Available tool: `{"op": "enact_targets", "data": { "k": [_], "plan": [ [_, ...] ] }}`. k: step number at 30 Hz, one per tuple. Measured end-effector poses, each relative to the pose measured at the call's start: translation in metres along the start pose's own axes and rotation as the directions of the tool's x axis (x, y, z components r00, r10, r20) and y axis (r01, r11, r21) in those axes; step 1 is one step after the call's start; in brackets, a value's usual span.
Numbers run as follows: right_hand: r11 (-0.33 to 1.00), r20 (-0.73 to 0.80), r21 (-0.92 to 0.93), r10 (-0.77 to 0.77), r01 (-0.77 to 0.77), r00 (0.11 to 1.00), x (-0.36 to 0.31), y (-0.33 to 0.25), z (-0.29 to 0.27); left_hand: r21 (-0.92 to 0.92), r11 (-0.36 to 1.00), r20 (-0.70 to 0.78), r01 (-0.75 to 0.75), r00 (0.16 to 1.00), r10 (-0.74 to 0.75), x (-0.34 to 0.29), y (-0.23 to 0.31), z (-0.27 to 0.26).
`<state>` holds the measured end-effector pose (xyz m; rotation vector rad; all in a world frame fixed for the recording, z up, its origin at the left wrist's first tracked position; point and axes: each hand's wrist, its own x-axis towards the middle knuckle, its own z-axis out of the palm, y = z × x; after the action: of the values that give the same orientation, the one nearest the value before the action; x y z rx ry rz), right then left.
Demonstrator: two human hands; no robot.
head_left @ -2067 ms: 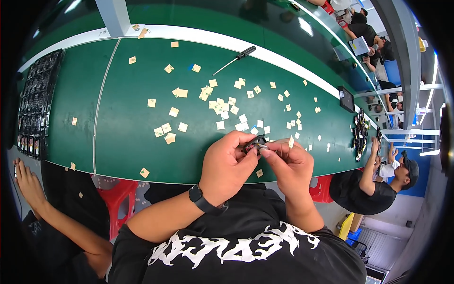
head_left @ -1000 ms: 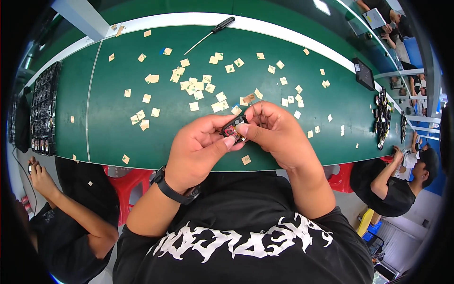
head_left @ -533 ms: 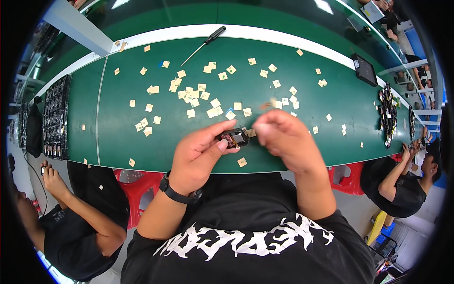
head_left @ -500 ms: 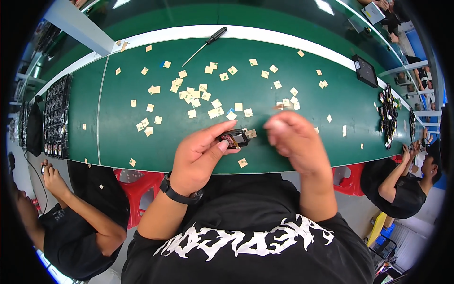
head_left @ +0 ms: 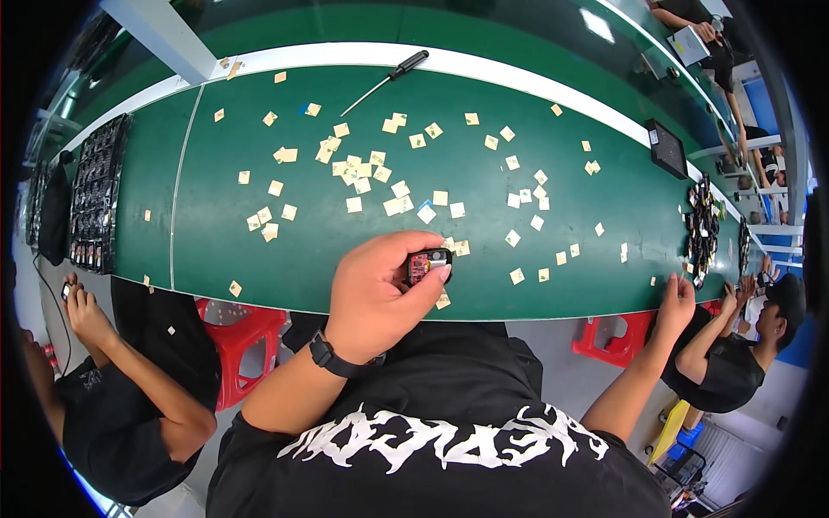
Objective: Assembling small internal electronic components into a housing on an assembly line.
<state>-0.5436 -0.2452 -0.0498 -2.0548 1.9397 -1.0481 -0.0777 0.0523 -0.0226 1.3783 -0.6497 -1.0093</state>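
Note:
My left hand (head_left: 376, 289) is closed around a small black device housing (head_left: 411, 278) above the near edge of the green table. Its inner side shows a red circuit board (head_left: 423, 268) and a silver rectangular part (head_left: 439, 258), and my thumb presses against the housing. My right hand (head_left: 677, 300) is stretched far to the right at the table's edge, its fingers loosely bent and nothing visible in them. The nearest thing to it is a heap of small dark parts (head_left: 704, 229), a short way beyond the fingertips.
Many small cream paper squares (head_left: 398, 205) are scattered over the green table (head_left: 345, 259). A black screwdriver (head_left: 397, 76) lies at the back edge. Stacked black trays (head_left: 97, 190) stand left, a black bin (head_left: 667, 148) right. Co-workers sit on both sides; red stools (head_left: 237, 345) stand below.
My right hand has moved from beside the device out to the far right edge of the table. My left hand still grips the device, now turned slightly and more covered by the thumb.

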Motion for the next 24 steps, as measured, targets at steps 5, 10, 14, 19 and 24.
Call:
{"op": "enact_targets", "data": {
  "k": [5,10,14,19,24],
  "plan": [
    [0.929,-0.076,-0.363,-0.101,0.067,0.992,0.02,0.019,0.004,0.093,0.994,0.024,-0.055,0.998,0.052,0.0,-0.008,-0.003],
    [0.795,-0.042,-0.566,-0.291,0.217,0.956,0.046,0.033,0.013,0.177,0.98,-0.006,-0.093,0.995,0.096,-0.004,0.007,0.001],
    [0.764,-0.015,-0.588,-0.34,0.267,0.94,0.083,0.06,0.016,0.163,0.98,-0.019,-0.117,0.992,0.122,-0.006,0.005,-0.003],
    [0.739,0.171,-0.574,-0.312,0.351,0.935,0.102,0.05,0.024,-0.128,0.992,-0.153,-0.015,0.988,-0.005,-0.019,0.029,-0.038],
    [0.721,0.217,-0.581,-0.309,0.377,0.926,0.103,0.054,0.013,0.101,0.962,-0.503,-0.254,0.821,0.27,-0.025,0.04,-0.124]
  ]
}}
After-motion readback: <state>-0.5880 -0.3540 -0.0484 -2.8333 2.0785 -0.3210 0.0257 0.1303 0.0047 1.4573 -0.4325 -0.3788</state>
